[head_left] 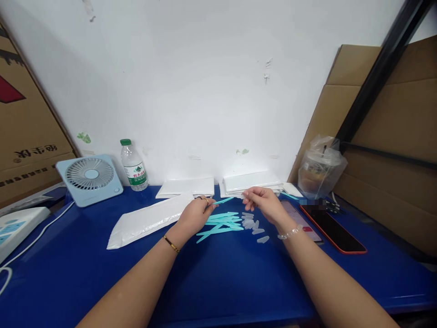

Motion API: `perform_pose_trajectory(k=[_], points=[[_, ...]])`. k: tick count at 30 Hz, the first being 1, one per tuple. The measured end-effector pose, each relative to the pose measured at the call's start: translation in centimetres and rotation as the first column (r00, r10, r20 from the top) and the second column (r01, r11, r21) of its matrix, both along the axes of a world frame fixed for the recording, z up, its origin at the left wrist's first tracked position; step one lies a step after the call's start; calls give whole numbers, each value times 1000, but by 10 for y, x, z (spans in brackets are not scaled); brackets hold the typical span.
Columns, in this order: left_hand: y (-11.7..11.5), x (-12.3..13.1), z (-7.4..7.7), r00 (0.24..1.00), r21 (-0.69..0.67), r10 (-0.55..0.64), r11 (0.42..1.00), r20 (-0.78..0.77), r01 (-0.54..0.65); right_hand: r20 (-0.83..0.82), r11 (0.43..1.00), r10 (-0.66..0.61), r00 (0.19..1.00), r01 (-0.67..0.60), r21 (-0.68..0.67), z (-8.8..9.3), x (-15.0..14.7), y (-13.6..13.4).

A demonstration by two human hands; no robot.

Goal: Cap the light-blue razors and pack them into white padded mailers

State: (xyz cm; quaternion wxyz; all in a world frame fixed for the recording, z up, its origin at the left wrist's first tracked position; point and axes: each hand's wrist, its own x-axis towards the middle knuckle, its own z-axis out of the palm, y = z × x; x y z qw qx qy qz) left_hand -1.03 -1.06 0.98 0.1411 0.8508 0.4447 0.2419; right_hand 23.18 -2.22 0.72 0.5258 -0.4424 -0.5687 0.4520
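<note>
My left hand (198, 214) is closed on the handle end of a slim teal eyebrow razor (224, 200), its other end pointing right. Opposite it, my right hand (262, 202) pinches what looks like a small clear plastic cap (243, 196), partly hidden by the fingertips; a gap separates it from the razor's tip. Beneath the hands, several more teal razors (221, 231) lie crossed in a loose pile on the blue table (232, 278). Several translucent caps (262, 239) are scattered just right of that pile.
White padded mailers (143, 223) lie left and along the wall. A blue fan (90, 175) and water bottle (134, 166) stand back left. On the right are a red-cased phone (336, 230), another phone (300, 221) beside my wrist, and a bagged drink cup (321, 168).
</note>
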Motion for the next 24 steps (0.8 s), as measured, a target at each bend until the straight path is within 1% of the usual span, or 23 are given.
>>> perform_pose_trajectory(k=[3, 7, 9, 13, 19, 24], points=[[0, 0, 0, 1000, -2, 0, 1000, -2, 0, 3, 1000, -1, 1000, 1, 19, 0, 0, -1], [0, -1, -1, 1000, -11, 4, 1000, 6, -4, -67, 999, 24, 997, -26, -28, 1, 0, -3], [0, -1, -1, 1000, -10, 3, 1000, 11, -2, -75, 999, 39, 996, -41, -28, 2, -1, -4], [0, 0, -1, 1000, -17, -4, 1000, 17, 5, -29, 998, 61, 998, -60, 24, 4, -5, -6], [-2, 0, 0, 999, -14, -8, 1000, 33, 8, -3, 999, 42, 999, -42, 1, 1, -8, -4], [-3, 0, 0, 1000, -5, -15, 1000, 20, 15, 36, 999, 46, 998, -47, 16, 0, -8, -3]])
